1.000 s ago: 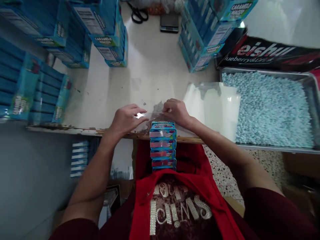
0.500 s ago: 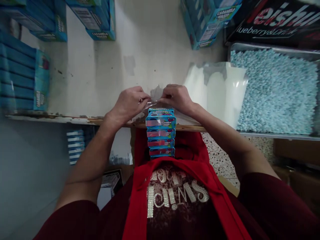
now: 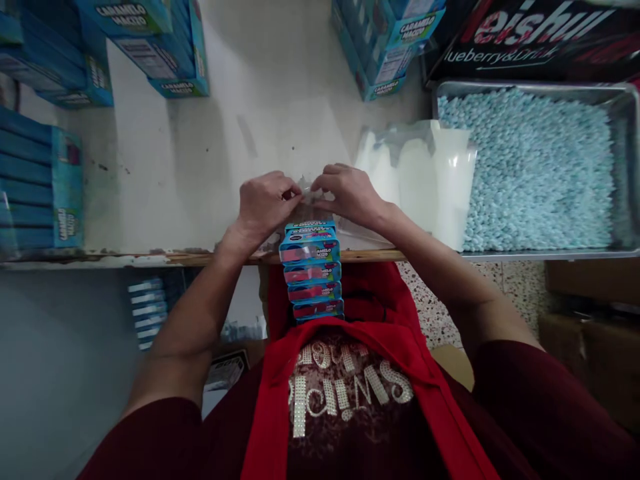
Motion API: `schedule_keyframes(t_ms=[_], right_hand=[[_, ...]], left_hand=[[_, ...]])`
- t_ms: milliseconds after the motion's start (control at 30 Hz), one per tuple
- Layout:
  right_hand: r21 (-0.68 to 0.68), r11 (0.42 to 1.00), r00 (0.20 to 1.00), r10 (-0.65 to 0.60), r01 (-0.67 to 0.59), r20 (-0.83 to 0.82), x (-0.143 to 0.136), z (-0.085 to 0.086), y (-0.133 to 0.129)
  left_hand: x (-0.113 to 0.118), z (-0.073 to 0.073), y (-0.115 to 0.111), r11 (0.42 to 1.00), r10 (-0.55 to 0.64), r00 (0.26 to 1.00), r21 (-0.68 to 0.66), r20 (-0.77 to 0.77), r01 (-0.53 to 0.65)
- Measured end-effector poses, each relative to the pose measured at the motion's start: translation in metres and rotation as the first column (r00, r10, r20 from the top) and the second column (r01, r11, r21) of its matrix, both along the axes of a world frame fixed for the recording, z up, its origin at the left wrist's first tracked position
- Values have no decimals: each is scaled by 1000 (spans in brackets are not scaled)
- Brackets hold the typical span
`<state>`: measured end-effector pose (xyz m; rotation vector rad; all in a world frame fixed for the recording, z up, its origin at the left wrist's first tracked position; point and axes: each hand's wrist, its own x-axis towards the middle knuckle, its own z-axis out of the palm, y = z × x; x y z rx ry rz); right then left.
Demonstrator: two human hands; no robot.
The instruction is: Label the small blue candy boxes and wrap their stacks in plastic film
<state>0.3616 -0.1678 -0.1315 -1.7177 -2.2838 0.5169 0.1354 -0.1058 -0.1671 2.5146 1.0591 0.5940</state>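
A row of small blue candy boxes (image 3: 310, 272) lies against my body and over the table's front edge, several of them with pink fronts. Just beyond the row's far end, a thin clear plastic film (image 3: 311, 211) shows. My left hand (image 3: 269, 201) pinches this film from the left, thumb against fingers. From the right, my right hand (image 3: 345, 193) pinches it too, and the fingertips of both hands almost meet. Whether the film is a bag or a loose sheet I cannot tell.
Clear plastic sheets (image 3: 420, 180) lie right of my hands, beside a metal tray (image 3: 625, 160) of light-blue candies (image 3: 540, 173). Blue display boxes stand at the back right (image 3: 387, 47), back left (image 3: 150, 47) and far left (image 3: 37, 183). The table's worn front edge (image 3: 150, 259) runs across.
My fingertips have come closer together, pinching the film over the end of the boxes. The view has shifted slightly, so surrounding things sit a little farther left.
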Motion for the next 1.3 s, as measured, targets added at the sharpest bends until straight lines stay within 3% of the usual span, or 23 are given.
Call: schedule_keyframes(t_ms=[167, 333, 500, 667, 800, 900, 967, 1067, 1300], right_hand=[[-69, 997, 969, 38, -22, 245, -4, 10, -4], [-133, 990, 972, -5, 37, 236, -4, 18, -26], [-234, 958, 978, -131, 167, 159, -9, 28, -37], [-223, 953, 978, -189, 204, 85, -11, 53, -41], [-157, 955, 965, -261, 253, -32, -23, 87, -69], [-93, 947, 943, -316, 308, -100, -41, 98, -96], [-24, 930, 920, -366, 367, -140, -51, 96, -109], [19, 883, 859, -450, 468, -244, -60, 86, -120], [-9, 805, 717, -532, 593, -451, -62, 75, -132]], left_hand=[[-11, -8, -14, 985, 7, 997, 173, -81, 8], [-31, -7, -33, 985, -7, 999, 173, -52, 16], [-40, 18, -38, 991, -94, 993, 86, -71, 100], [-49, 58, -52, 991, -102, 993, 80, -51, 106], [-53, 84, -86, 983, 51, 995, 172, 83, -64], [-50, 89, -112, 938, 241, 940, 191, 241, -289], [-45, 90, -123, 911, 348, 882, 106, 318, -398], [-36, 93, -133, 888, 433, 848, 15, 305, -459], [-15, 88, -141, 831, 501, 804, 80, 319, -550]])
